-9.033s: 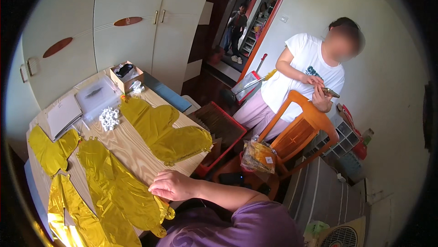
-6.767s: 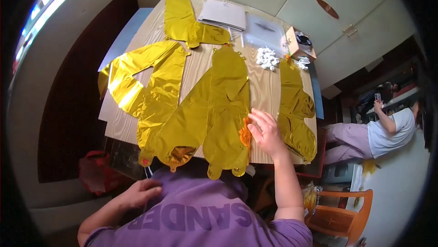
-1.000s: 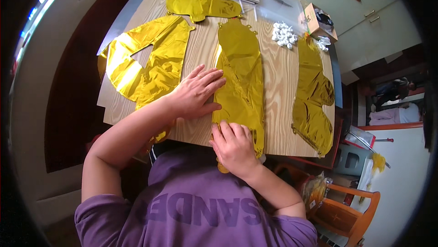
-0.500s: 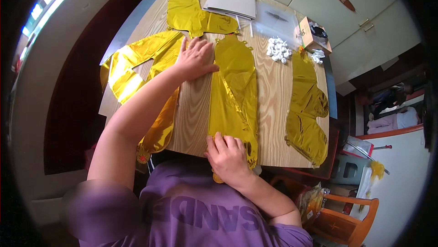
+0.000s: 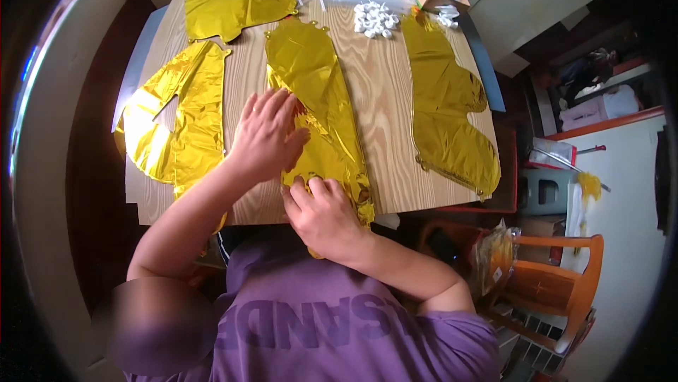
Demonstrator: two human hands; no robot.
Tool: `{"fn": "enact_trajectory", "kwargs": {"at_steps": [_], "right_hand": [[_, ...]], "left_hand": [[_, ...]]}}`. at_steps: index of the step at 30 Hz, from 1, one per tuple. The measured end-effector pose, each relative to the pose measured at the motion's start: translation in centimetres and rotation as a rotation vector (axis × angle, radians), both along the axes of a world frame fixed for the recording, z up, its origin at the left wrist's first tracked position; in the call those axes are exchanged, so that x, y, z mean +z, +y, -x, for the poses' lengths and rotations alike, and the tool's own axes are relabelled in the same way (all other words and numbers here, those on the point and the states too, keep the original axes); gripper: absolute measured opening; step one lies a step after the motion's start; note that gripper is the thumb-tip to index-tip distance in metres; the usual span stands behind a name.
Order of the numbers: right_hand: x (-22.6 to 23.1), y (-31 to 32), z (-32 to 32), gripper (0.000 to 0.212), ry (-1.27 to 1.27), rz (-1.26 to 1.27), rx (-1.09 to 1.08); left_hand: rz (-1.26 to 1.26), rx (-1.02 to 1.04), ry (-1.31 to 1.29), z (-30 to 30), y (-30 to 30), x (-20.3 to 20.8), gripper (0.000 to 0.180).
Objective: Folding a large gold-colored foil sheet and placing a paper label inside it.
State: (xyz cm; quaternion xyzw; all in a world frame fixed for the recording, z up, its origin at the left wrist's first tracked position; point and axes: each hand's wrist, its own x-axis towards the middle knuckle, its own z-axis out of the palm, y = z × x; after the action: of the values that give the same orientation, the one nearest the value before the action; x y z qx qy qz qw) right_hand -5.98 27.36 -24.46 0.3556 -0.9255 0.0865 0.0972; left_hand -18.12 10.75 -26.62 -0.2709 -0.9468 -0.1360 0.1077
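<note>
Gold foil piece (image 5: pixel 330 122): mid-tabletop (image 5: pixel 385 114), near end at the edge | left hand (image 5: pixel 264 135): grip apart, extended over foil's left side | right hand (image 5: pixel 325 218): curled at near end, cannot tell if clamped | handling: probably light, limp, slippery, crease-prone; best held by edges

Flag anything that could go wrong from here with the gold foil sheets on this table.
The lower end of the middle foil sheet pokes past the front edge of the table beside the right hand, so it might get bent or slide off.

That sheet is already creased, and pressure from the left hand could deepen the folds.

The left forearm crosses above the left-hand foil sheet and could drag it.
</note>
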Motion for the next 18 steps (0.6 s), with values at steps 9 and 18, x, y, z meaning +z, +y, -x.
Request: {"fn": "enact_trajectory", "kwargs": {"at_steps": [9, 18], "right_hand": [[1.6, 4.7, 3.5, 0.049, -0.079, 0.366, -0.085], [-2.9, 8.1, 4.6, 0.076, -0.179, 0.047, -0.244]], "left_hand": [[0.013, 0.006, -0.031, -0.8, -0.1, -2.2, 0.082], [0.054, 0.005, -0.086, -0.7, 0.0, -2.0, 0.087]]}}
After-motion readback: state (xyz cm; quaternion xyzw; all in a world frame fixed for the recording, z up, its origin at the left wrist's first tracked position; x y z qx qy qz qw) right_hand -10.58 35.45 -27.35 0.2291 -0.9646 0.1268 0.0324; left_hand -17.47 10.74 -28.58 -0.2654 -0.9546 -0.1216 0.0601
